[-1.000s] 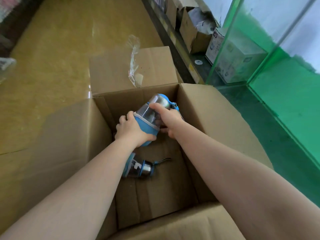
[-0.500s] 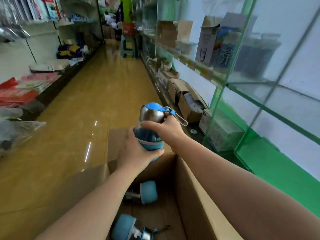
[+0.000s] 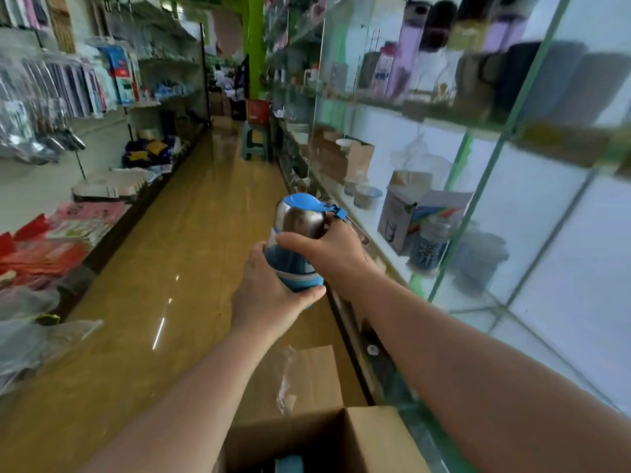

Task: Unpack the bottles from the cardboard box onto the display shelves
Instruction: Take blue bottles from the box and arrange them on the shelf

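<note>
- While only the head view is on offer, it shows both hands raised at the centre of the frame, sharing one water bottle (image 3: 298, 245).
- Left hand (image 3: 269, 297) cups the bottle's blue base from below and the left, thumb wrapped across the lower front.
- Right hand (image 3: 329, 252) grips the bottle's middle from the right, thumb lying across the steel and dark band.
- That bottle stands nearly upright, tilted slightly, with a blue cap on top, a polished steel shoulder, and a blue strap loop sticking out to the upper right.
- At the bottom centre sits the open cardboard box (image 3: 362, 438), its far flap folded away toward the aisle; a strip of clear tape (image 3: 285, 384) curls up from that flap.
- Inside the box, at the lower edge of the frame, a blue piece of another bottle (image 3: 289, 464) shows; little more of it is visible.
- Glass display shelves (image 3: 444, 117) with green frames fill the right half of the frame, holding blurred flasks, cups and small boxed goods.
- A printed carton (image 3: 397, 216) stands on the middle shelf right of the held bottle.
- Glossy tan floor (image 3: 164, 268) runs up the centre-left, with a small stool (image 3: 254, 141) far along the aisle.
- Racks of packaged goods (image 3: 68, 97) line the left side.
</note>
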### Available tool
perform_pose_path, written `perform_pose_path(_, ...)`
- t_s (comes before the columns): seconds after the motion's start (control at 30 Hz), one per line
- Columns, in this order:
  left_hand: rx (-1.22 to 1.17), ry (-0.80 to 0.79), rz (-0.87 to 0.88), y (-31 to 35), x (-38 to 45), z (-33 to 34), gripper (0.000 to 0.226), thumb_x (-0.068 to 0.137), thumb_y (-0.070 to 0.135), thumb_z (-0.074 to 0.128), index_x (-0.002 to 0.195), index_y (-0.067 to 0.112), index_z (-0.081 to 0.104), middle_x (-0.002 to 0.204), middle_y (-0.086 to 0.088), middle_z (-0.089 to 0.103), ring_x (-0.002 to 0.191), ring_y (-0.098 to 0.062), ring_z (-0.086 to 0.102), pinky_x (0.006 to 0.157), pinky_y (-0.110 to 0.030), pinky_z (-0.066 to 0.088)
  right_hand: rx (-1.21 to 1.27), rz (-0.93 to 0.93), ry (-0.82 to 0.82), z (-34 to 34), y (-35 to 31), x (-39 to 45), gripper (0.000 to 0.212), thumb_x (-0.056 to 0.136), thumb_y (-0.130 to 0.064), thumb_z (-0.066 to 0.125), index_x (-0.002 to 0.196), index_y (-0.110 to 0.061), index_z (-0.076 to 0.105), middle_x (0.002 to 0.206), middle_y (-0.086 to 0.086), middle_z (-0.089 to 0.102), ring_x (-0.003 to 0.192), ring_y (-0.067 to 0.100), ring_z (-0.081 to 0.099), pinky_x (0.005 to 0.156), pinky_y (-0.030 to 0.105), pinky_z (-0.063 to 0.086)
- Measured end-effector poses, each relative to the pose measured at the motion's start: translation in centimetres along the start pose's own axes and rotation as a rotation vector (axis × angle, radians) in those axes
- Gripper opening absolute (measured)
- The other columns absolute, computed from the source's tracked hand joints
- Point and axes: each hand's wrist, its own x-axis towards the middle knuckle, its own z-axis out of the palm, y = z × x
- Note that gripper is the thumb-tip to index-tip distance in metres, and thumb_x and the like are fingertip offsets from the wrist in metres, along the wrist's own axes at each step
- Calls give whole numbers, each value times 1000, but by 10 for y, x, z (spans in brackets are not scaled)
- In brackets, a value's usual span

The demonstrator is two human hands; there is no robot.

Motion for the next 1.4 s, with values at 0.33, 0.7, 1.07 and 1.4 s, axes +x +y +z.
perform_pose_path(0.33, -109, -29, 90, 246, 73, -152, 74, 54, 34, 89, 109, 26, 39, 109, 7, 57, 100, -13, 59, 81, -27, 49, -82, -31, 33, -125, -274, 37, 36, 72, -41, 77, 94, -13, 68, 80, -4, 64, 77, 11, 60, 72, 28, 50)
perform_pose_path(0.7, 1, -115, 294, 422, 84, -245, 78, 58, 46, 85, 111, 20, 35, 118, 1, 53, 101, -16, 54, 81, -28, 45, -237, -87, 235, -226, -447, 6, 48, 71, -51, 74, 100, -14, 65, 81, -1, 62, 74, 14, 58, 65, 26, 47)
perform_pose_path(1.07, -22, -287, 425, 505, 41, -236, 93, 56, 51, 84, 124, 10, 36, 123, -6, 55, 110, -26, 56, 87, -33, 47, -245, -10, 476, -299, -479, -63, 40, 71, -49, 76, 89, -17, 59, 69, -7, 52, 62, 6, 48, 55, 21, 40)
perform_pose_path(1.4, -40, -437, 556, 583, -22, -173, 97, 64, 59, 75, 135, 12, 29, 128, -4, 52, 117, -25, 52, 82, -29, 41, -343, 95, 694, -392, -469, -134, 47, 72, -50, 74, 101, -15, 63, 82, -5, 59, 76, 13, 55, 63, 23, 42)
